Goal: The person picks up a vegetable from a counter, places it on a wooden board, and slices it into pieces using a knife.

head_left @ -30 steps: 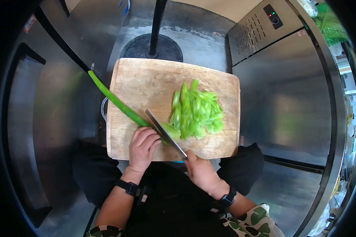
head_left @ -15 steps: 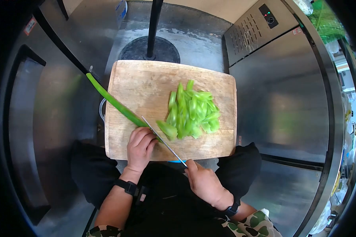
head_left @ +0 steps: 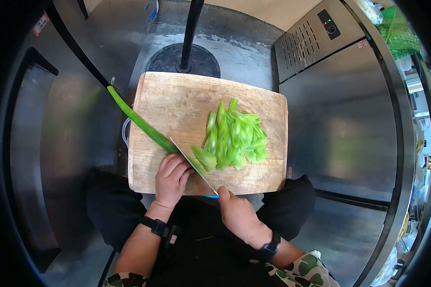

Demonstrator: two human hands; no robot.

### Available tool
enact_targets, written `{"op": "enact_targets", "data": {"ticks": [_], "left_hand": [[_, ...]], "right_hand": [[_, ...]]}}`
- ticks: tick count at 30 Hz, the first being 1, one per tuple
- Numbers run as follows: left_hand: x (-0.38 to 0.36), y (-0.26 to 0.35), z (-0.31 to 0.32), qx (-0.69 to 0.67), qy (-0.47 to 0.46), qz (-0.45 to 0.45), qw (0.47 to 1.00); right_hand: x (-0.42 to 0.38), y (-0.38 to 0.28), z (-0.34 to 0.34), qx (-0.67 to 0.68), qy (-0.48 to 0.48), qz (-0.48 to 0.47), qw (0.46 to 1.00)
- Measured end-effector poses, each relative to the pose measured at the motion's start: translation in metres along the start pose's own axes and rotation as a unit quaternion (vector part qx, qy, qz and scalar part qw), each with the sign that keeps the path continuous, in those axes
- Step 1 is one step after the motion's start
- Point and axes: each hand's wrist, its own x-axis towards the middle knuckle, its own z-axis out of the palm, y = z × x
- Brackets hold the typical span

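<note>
A long green vegetable stalk (head_left: 140, 122), celery-like, lies slantwise over the left side of the wooden cutting board (head_left: 172, 95), its far end past the edge. My left hand (head_left: 171, 176) is closed over its near end, with fingers bent beside the blade. My right hand (head_left: 242, 215) grips a knife at the board's front edge; the handle is hidden in the fist. The knife's thin blade (head_left: 196, 169) runs diagonally across the stalk, right of my left fingertips. Pale green slices (head_left: 237, 134) are heaped on the board's right half, and one loose slice (head_left: 204, 158) lies nearer the blade.
The board rests across my lap, between my knees. Behind it stands a black post (head_left: 190, 36) on a round base (head_left: 160, 60). Metal cabinets (head_left: 340, 119) rise close on the right, and another metal front (head_left: 81, 143) is on the left.
My right hand and the knife have shifted slightly up and left. A freshly cut piece now shows along the blade's right side. My left hand keeps its hold on the stalk.
</note>
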Motion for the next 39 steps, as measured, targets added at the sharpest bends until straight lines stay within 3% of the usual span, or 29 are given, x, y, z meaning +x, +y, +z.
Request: {"op": "enact_targets", "data": {"ticks": [6,9,16,29,39], "left_hand": [[0.001,-0.002,-0.005,-0.018,-0.031,-0.007,0.999],[0.016,0.000,-0.016,0.054,-0.014,-0.019,0.998],[0.012,-0.002,-0.009,0.043,-0.061,0.012,0.997],[0.003,0.005,0.001,0.035,-0.016,0.025,0.999],[0.006,0.007,0.000,0.033,0.004,0.024,0.999]], "right_hand": [[0.019,0.011,0.009,0.029,0.050,-0.039,0.998],[0.020,0.014,0.000,0.042,0.019,-0.017,0.999],[0.016,0.045,-0.012,0.117,0.060,0.012,0.991],[-0.035,0.018,-0.033,0.076,0.008,0.006,0.997],[-0.039,0.014,-0.025,0.021,0.045,-0.033,0.998]]}}
